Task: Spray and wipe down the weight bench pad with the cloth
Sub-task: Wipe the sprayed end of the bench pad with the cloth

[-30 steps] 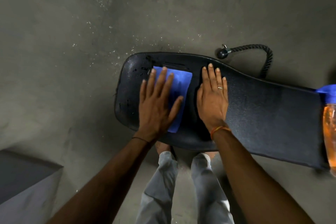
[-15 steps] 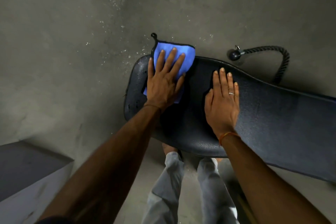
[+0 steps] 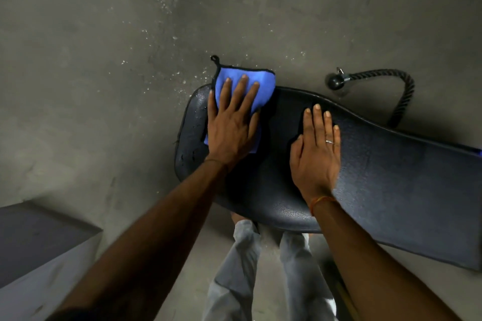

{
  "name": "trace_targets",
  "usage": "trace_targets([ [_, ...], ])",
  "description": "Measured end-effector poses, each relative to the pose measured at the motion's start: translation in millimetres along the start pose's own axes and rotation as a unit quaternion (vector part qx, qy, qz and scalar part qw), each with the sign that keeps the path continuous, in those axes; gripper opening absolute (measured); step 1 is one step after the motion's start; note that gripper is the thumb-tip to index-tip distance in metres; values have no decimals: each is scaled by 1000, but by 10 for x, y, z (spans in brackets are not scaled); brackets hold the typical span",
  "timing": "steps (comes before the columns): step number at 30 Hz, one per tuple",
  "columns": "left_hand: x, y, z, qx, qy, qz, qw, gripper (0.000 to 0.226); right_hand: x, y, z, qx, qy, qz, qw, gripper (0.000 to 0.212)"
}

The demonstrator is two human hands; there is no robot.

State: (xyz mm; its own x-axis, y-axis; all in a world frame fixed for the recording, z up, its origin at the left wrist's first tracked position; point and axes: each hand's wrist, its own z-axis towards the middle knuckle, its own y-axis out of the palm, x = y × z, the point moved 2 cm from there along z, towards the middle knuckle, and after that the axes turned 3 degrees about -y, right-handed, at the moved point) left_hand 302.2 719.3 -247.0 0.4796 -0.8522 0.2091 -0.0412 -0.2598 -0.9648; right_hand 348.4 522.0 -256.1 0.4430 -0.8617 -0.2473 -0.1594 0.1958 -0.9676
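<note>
The weight bench pad lay flat across the grey floor, black and bumpy, with its right end cut off by the edge of the picture. The left hand pressed down flat on the blue cloth with straight fingers, not grabbing it. The cloth sat near the pad's round left end and stuck out over its far edge; the hand hid the cloth's middle. The right hand rested flat on the bare pad just beside it, fingers straight, holding nothing. Past the pad lay a black rope handle, partly hidden behind the pad. A tiny blue bit showed at the right edge, too cut off to tell. A grey block sat at the lower left, cut off too.
</note>
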Motion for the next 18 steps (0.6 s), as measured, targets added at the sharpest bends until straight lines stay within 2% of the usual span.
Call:
trace_targets([
  [4, -140, 42, -957, 9, -59, -52, 997, 61, -8, -14, 9, -4, 0, 12, 1000, 57],
  [7, -278, 76, -1606, -24, -56, -41, 997, 63, -4, -23, 4, -9, 4, 17, 1000, 57],
  [10, -376, 25, -1036, -18, -37, -22, 999, 62, -14, -18, -2, -11, 5, 19, 1000, 57],
  [14, -392, -105, -131, 3, -69, -12, 998, 62, -22, -10, -1, -8, 6, 13, 1000, 57],
  [18, -471, -82, -580, 40, -45, -67, 996, 59, -27, -33, 6, -9, 7, 21, 1000, 56],
])
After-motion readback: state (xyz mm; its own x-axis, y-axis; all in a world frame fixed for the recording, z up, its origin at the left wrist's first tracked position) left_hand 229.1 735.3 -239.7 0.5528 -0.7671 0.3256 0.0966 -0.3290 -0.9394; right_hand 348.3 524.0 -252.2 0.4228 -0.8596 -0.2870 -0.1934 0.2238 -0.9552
